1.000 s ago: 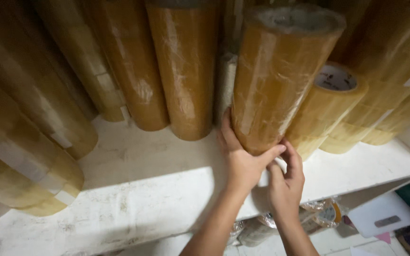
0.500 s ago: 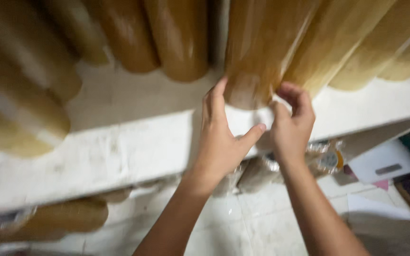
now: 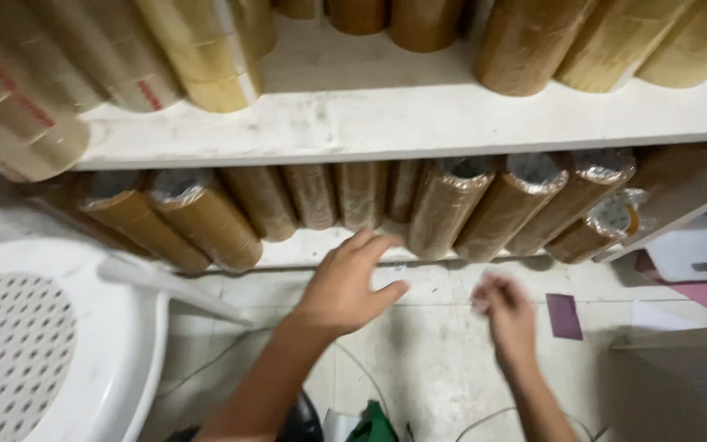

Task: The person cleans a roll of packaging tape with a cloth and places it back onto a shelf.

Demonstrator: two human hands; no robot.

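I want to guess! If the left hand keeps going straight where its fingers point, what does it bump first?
Probably the wrapped brown tape stack on the lower shelf. The left hand points up toward it, though depth is hard to judge.

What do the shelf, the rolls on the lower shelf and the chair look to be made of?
Shelf: probably white-painted wood or board, matt, scuffed and stained. Rolls: brown tape stacks in glossy clear film, crinkled at the ends. Chair: white moulded plastic, smooth, perforated seat.

Your left hand [image 3: 344, 286] reaches toward the wrapped tape stacks [image 3: 452, 205] lying on the lower shelf [image 3: 321, 245]; your right hand [image 3: 507, 315] hangs just right of it. More tape stacks [image 3: 525, 45] stand on the upper shelf [image 3: 386, 123] above. A plastic chair [image 3: 42, 344] sits left.
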